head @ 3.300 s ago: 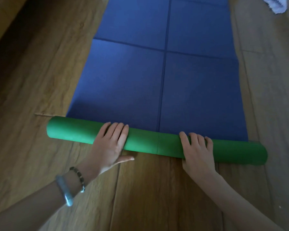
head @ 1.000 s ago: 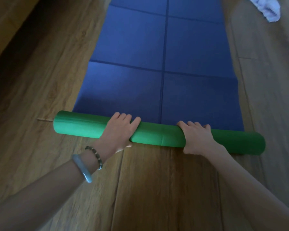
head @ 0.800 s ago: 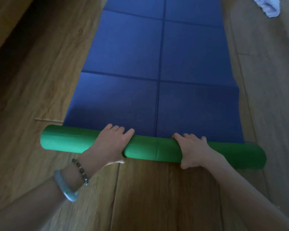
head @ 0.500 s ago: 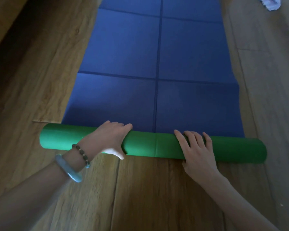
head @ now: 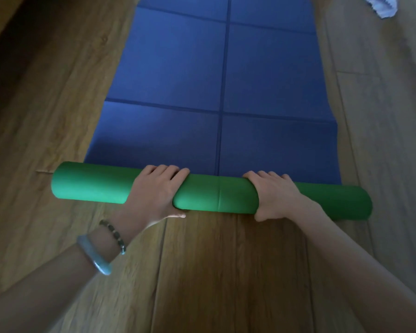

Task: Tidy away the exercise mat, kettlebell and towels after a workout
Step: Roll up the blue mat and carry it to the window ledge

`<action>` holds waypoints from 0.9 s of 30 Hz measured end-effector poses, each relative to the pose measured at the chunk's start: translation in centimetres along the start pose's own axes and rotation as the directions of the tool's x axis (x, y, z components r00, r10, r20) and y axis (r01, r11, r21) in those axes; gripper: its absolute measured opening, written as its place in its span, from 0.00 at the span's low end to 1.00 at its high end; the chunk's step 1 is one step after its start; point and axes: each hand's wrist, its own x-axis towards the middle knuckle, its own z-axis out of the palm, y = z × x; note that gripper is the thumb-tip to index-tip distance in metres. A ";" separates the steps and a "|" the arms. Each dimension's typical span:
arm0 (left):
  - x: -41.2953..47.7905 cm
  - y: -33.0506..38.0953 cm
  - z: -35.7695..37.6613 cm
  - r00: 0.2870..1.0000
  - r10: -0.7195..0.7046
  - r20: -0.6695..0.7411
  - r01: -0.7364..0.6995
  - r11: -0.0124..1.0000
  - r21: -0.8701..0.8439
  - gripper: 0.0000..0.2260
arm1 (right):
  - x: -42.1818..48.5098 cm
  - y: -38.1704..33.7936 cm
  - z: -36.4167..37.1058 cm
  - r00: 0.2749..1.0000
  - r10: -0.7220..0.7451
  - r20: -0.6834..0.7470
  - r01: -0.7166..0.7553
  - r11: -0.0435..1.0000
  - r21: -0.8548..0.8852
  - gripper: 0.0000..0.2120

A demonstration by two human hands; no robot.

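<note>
The left hand (head: 155, 191) and right hand (head: 274, 195) both grip the rolled green part of the exercise mat (head: 216, 197), fingers curled over its top and thumbs against its near side. The roll runs crosswise between and past both hands. Beyond the fingertips, the mat's blue unrolled length lies flat on the wooden floor (head: 214, 272). Well beyond the right hand, off to its right, lies a pale towel (head: 382, 6). A bangle (head: 94, 254) and a beaded bracelet (head: 113, 233) circle the left wrist.
</note>
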 end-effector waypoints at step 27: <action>3.4 -1.4 -1.0 0.988 -0.063 0.140 0.063 0.998 0.005 0.37 | 1.4 1.1 -0.7 0.976 0.059 -0.208 -0.083 0.990 -0.111 0.38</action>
